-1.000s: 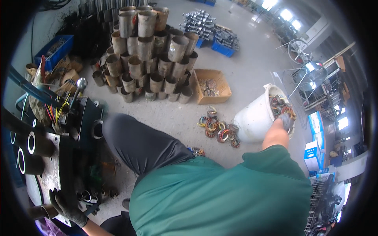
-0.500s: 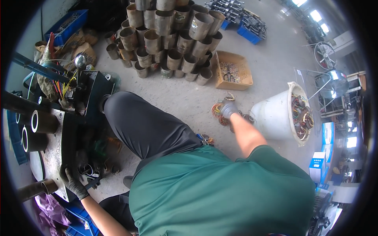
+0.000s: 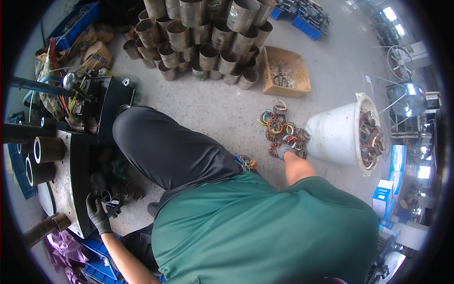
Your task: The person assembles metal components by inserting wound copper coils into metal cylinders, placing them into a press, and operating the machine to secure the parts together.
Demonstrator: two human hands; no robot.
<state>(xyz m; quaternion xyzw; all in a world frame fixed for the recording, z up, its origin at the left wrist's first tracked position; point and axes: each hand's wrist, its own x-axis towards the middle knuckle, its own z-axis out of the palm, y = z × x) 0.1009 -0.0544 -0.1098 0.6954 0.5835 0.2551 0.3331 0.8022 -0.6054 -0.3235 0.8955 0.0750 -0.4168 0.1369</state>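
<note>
My right hand, in a grey glove, reaches down to a pile of wound motor stators on the floor. It is at the pile's near side, touching or just over the closest rings; its fingers are hidden, so whether it grips one cannot be told. The stators are rings with copper-red coils and coloured lead wires. My left hand, in a dark grey glove, is beside the edge of the metal machine table. Its fingers are apart and nothing shows in them.
A white bucket, tilted in view, holds more stators right of the pile. Beyond stand a cardboard box of small parts and stacked metal cylinders. Thick steel tubes lie on the machine table at left. Blue-and-white boxes stand at right.
My right hand has drawn back toward me from the pile's far side to its near side, uncovering more stators. My left hand has come off the machine table's edge, slightly rightward.
</note>
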